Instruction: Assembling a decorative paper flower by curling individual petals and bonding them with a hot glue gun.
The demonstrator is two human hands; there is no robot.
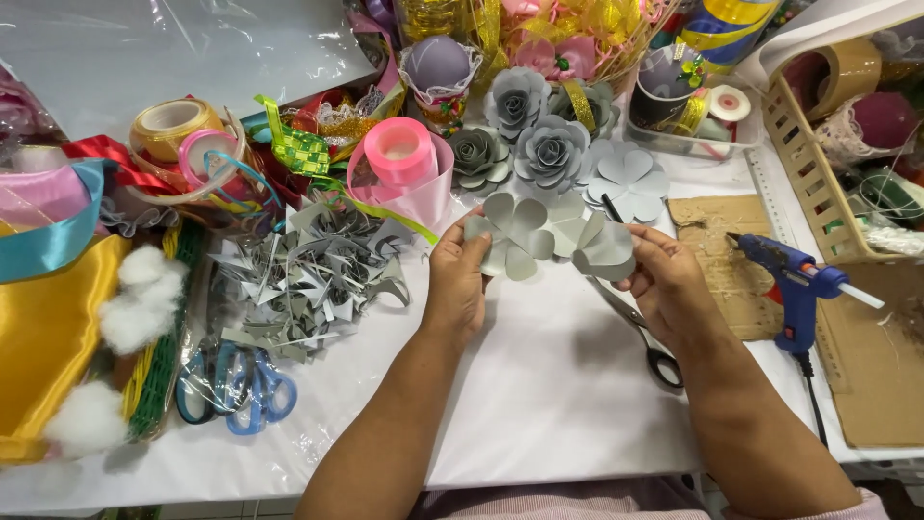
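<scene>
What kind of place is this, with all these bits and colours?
Most likely a craft table for handmade decorations. Ribbon rolls, finished grey paper roses and a blue glue gun crowd it, while both hands hold a grey paper flower piece.

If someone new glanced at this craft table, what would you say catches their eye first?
Probably the grey paper flower at the centre, held between the left hand and right hand above the white table. Behind it sits a cluster of finished grey paper roses. The blue glue gun on cardboard at the right and the yellow satin fabric at the far left also stand out.
</scene>
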